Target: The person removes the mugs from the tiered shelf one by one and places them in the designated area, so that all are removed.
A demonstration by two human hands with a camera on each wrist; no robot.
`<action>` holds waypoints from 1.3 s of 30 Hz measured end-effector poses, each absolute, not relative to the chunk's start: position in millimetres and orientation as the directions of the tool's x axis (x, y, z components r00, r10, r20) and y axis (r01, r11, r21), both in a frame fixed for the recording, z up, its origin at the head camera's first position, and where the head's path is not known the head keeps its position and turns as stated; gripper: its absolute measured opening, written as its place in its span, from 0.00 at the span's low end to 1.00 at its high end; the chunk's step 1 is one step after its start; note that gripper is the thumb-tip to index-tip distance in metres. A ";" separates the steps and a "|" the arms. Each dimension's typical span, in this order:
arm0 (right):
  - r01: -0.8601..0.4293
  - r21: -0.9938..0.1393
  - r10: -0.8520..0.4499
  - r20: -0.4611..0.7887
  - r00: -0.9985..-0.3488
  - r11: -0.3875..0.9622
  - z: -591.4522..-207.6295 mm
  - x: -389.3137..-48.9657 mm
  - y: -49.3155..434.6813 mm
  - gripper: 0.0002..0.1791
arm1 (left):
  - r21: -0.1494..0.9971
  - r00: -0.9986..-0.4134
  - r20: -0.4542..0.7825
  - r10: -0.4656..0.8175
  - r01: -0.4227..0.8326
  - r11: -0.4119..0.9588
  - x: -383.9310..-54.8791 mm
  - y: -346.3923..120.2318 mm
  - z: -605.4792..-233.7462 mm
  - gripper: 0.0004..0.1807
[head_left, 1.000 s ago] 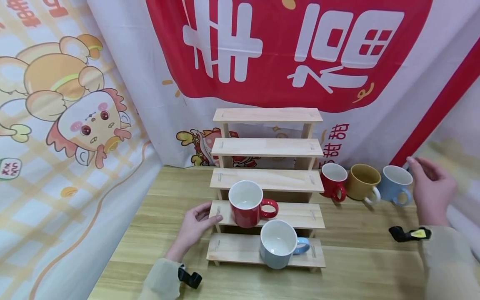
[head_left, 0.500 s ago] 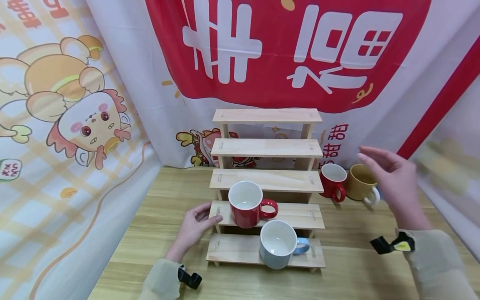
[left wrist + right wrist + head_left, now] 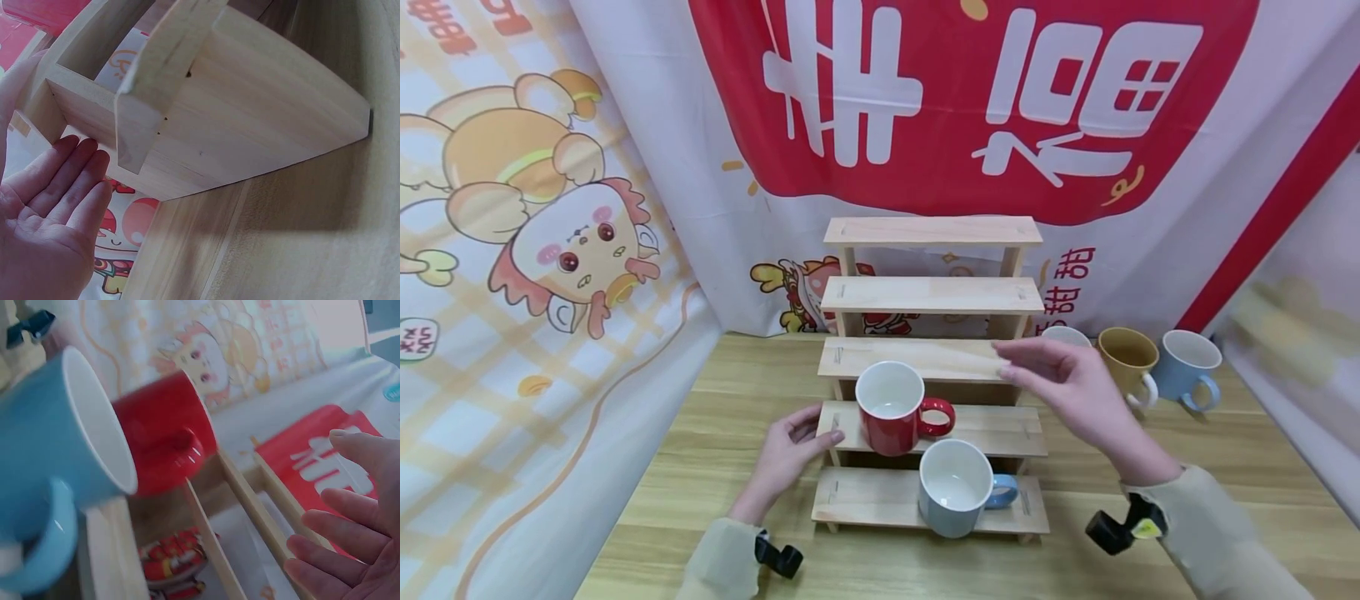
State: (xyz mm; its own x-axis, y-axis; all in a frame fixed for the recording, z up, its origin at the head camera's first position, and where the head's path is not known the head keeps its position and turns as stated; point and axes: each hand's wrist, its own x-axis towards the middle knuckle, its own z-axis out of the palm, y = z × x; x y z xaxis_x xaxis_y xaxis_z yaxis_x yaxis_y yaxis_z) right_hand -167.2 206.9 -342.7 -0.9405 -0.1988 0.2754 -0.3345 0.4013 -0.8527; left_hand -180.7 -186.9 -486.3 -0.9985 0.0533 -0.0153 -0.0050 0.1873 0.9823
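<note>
A stepped wooden display stand (image 3: 925,293) rises in the middle of the table. At the left end of its second step from the bottom, my left hand (image 3: 793,450) holds the board's edge, thumb over the top; its fingers (image 3: 78,169) reach the wood in the left wrist view. On that step stands a red mug (image 3: 891,417), handle to the right. A light blue mug (image 3: 957,492) stands on the lowest step, its handle also rightward. My right hand (image 3: 1071,392) hovers near the third step's right end, fingers extended, holding nothing; the right wrist view shows its spread fingers (image 3: 344,531).
Right of the stand, a mustard mug (image 3: 1129,362) and another blue mug (image 3: 1187,371) stand on the wooden table (image 3: 730,375). Beside them, my right hand mostly hides another mug (image 3: 1067,335), its white inside showing. A printed cloth (image 3: 1150,275) hangs behind.
My right hand has moved left from beside the far blue mug, past the row of mugs, to the stand's right side. My left hand and the mugs have stayed put.
</note>
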 end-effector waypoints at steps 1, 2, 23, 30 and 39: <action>-0.342 -0.860 -0.225 0.273 -0.935 0.378 -344.8 -167.1 201.8 0.21 | 0.982 -0.998 -0.017 0.054 -0.006 0.189 -180.5 -187.0 -486.0 0.39; -0.342 -0.866 -0.248 0.263 -0.932 0.364 -346.8 -167.0 197.1 0.21 | 0.982 -0.998 -0.018 0.056 -0.007 0.189 -180.4 -187.3 -486.0 0.39; -0.242 -0.919 -0.389 0.108 -0.915 0.311 -387.6 -167.6 146.5 0.21 | 0.982 -0.998 -0.014 0.066 -0.002 0.190 -181.6 -188.5 -489.7 0.40; -0.239 -0.916 -0.358 0.115 -0.926 0.323 -392.8 -168.3 144.2 0.20 | 0.981 -0.998 -0.019 0.067 -0.005 0.194 -181.3 -188.0 -489.5 0.41; -0.180 -0.936 -0.342 0.070 -0.937 0.302 -397.5 -168.8 141.3 0.20 | 0.985 -0.999 -0.007 0.053 0.002 0.175 -181.5 -187.0 -490.0 0.39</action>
